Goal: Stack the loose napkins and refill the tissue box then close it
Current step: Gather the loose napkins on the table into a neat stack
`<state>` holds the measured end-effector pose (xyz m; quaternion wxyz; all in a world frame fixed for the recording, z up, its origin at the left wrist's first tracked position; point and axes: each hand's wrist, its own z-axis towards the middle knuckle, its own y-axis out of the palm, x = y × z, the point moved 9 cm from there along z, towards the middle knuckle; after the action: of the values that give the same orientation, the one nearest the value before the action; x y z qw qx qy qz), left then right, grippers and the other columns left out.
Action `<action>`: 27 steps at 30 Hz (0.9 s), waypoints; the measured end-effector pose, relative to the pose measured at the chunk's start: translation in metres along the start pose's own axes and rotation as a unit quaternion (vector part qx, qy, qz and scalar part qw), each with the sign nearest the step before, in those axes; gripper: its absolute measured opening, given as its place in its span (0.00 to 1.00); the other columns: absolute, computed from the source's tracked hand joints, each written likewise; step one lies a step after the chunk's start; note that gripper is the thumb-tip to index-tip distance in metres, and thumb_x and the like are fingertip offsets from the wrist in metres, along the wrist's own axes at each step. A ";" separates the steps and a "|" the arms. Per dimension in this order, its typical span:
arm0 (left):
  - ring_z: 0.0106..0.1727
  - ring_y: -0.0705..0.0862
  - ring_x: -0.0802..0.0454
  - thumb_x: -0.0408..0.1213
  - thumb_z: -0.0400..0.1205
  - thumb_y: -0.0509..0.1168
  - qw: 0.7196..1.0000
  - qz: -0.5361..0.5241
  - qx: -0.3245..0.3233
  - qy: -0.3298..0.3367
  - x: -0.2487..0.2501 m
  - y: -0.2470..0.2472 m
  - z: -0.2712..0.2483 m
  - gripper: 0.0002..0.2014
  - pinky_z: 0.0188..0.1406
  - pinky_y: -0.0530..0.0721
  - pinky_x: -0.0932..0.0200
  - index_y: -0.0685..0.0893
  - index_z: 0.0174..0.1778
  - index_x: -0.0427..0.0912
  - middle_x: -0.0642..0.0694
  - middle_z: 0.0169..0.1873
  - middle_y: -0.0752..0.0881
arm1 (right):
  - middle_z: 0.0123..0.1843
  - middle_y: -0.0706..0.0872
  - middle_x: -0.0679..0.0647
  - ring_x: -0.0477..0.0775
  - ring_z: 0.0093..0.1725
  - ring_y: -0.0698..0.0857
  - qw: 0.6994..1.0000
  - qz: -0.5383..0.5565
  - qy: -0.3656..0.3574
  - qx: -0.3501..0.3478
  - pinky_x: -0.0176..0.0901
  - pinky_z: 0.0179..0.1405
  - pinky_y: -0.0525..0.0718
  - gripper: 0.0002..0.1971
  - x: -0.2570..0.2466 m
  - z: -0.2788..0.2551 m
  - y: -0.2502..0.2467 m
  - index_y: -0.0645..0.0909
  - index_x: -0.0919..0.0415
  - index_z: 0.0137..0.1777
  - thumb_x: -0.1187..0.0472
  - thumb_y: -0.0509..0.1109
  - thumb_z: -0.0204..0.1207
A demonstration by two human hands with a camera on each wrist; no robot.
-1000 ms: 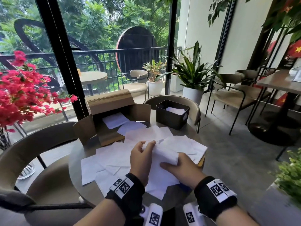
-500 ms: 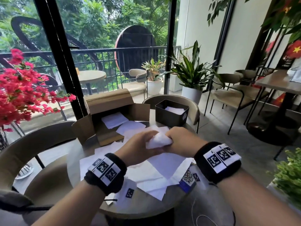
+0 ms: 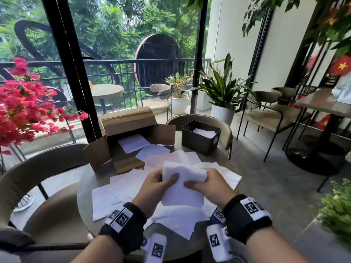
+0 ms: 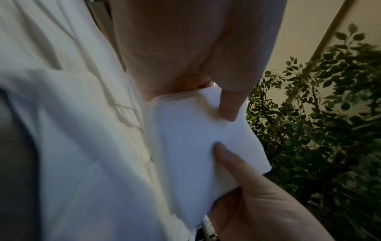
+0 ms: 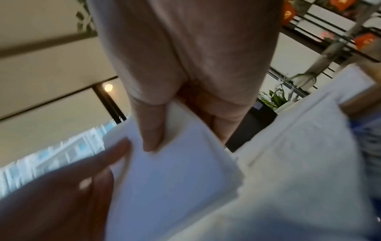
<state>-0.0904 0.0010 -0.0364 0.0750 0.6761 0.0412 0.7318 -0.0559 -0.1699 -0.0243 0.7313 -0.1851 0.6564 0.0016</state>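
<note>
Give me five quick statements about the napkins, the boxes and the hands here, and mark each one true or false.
1. Both hands hold one stack of napkins. True: the left hand and the right hand grip it from either side.
2. The black tissue box is closed. False: it is open, with white paper inside.
3. Loose napkins lie spread on the round table. True.
4. The cardboard box holds nothing. False: white napkins lie inside it.
5. The black tissue box stands left of the cardboard box. False: it stands to its right.
</note>
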 end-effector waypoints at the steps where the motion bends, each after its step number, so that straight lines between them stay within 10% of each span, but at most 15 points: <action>1: 0.63 0.87 0.30 0.46 0.81 0.75 1.000 0.003 0.005 0.009 -0.001 0.001 -0.001 0.17 0.61 0.89 0.36 0.89 0.61 0.39 0.34 0.57 0.91 | 0.47 0.96 0.60 0.48 0.46 0.91 0.999 -0.032 -0.009 0.008 0.48 0.46 0.91 0.09 0.003 -0.001 0.002 0.92 0.73 0.52 0.71 0.83 0.74; 5: 0.59 0.90 0.38 0.38 0.81 0.77 0.995 0.033 0.048 0.083 0.008 0.000 -0.009 0.11 0.59 0.90 0.43 0.89 0.57 0.42 0.39 0.53 0.92 | 0.53 0.93 0.72 0.49 0.47 0.87 0.996 -0.076 -0.038 0.013 0.37 0.46 0.86 0.10 0.004 -0.005 0.007 0.91 0.73 0.54 0.67 0.81 0.78; 9: 0.61 0.89 0.42 0.31 0.83 0.72 0.997 0.029 -0.011 0.071 0.007 0.020 -0.015 0.09 0.56 0.88 0.57 0.90 0.58 0.46 0.43 0.55 0.93 | 0.51 0.92 0.53 0.30 0.45 0.83 0.995 -0.098 -0.015 -0.007 0.17 0.46 0.80 0.11 0.017 -0.018 0.015 0.91 0.66 0.60 0.66 0.80 0.80; 14: 0.68 0.86 0.37 0.22 0.90 0.56 0.991 -0.009 -0.113 0.077 0.019 0.039 -0.020 0.15 0.71 0.83 0.50 0.89 0.60 0.29 0.37 0.60 0.90 | 0.49 0.95 0.61 0.36 0.46 0.85 0.996 -0.083 -0.026 0.009 0.44 0.51 0.88 0.13 0.013 -0.016 0.015 0.92 0.67 0.54 0.57 0.76 0.78; 17: 0.64 0.89 0.43 0.29 0.88 0.64 0.999 0.019 -0.037 0.012 0.001 0.027 -0.019 0.10 0.54 0.88 0.63 0.90 0.59 0.38 0.47 0.53 0.94 | 0.53 0.95 0.62 0.47 0.51 0.90 0.998 -0.068 0.012 0.004 0.36 0.49 0.88 0.10 0.014 -0.018 0.014 0.92 0.67 0.55 0.59 0.77 0.82; 22: 0.54 0.92 0.47 0.47 0.84 0.71 0.994 0.101 0.031 0.020 0.003 0.017 -0.017 0.10 0.48 0.88 0.60 0.92 0.52 0.46 0.52 0.45 0.95 | 0.49 0.96 0.54 0.52 0.56 0.93 0.998 -0.036 0.027 0.053 0.54 0.58 0.92 0.12 0.010 -0.014 0.004 0.94 0.59 0.53 0.51 0.79 0.80; 27: 0.49 0.92 0.55 0.30 0.89 0.62 0.998 -0.023 -0.032 -0.055 -0.009 0.035 -0.020 0.10 0.48 0.90 0.61 0.89 0.56 0.35 0.39 0.52 0.93 | 0.51 0.97 0.55 0.54 0.58 0.94 0.998 0.016 0.060 0.031 0.60 0.62 0.92 0.13 0.016 -0.023 0.016 0.94 0.58 0.52 0.49 0.81 0.76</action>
<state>-0.1116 -0.0338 -0.0414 0.1155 0.7118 0.0291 0.6922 -0.0793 -0.1653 -0.0454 0.6958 -0.1519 0.7018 -0.0184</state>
